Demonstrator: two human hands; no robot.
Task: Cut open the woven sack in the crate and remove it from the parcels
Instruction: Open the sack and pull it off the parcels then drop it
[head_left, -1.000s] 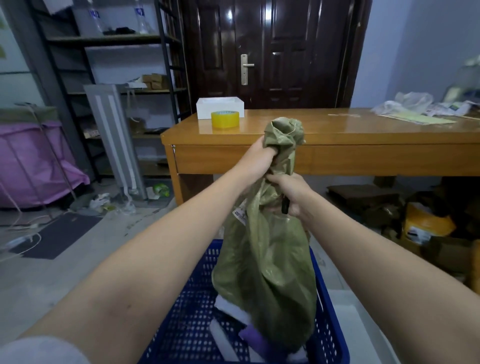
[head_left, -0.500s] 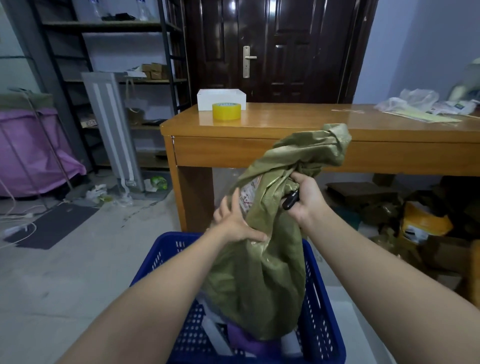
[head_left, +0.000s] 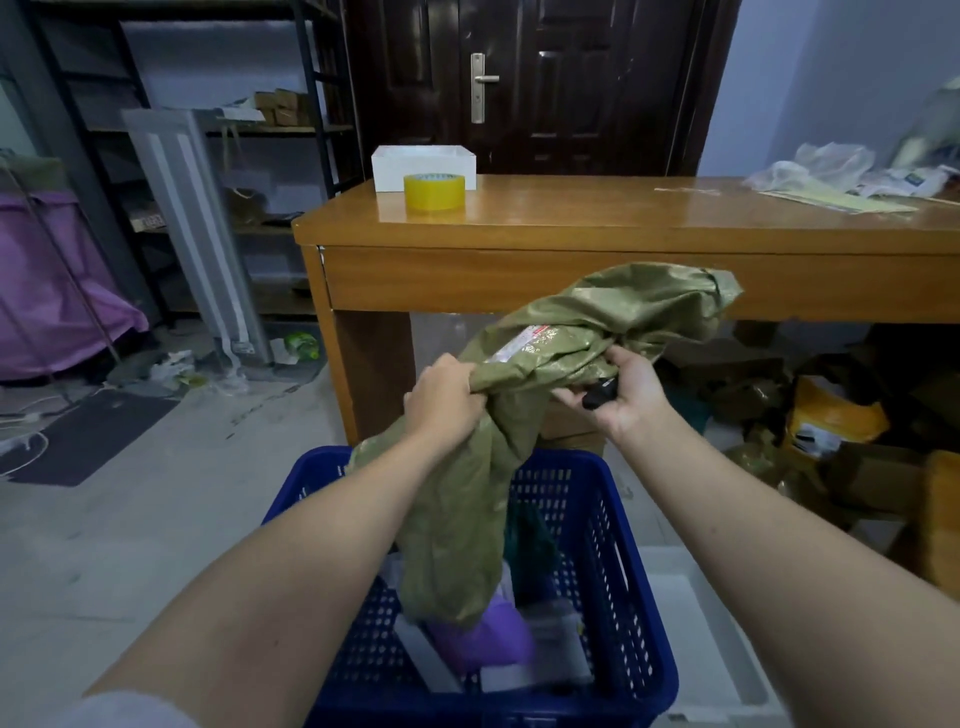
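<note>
Hands, left (head_left: 447, 400) and right (head_left: 626, 395), clench crinkled olive woven sack (head_left: 467, 519) above perforated blue crate (head_left: 613, 545).

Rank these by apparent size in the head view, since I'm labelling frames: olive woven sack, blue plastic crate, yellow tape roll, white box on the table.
1. Blue plastic crate and olive woven sack: similar, both close to the camera, so unsure.
2. White box.
3. Yellow tape roll, smallest, though it sits nearer than the box.
</note>
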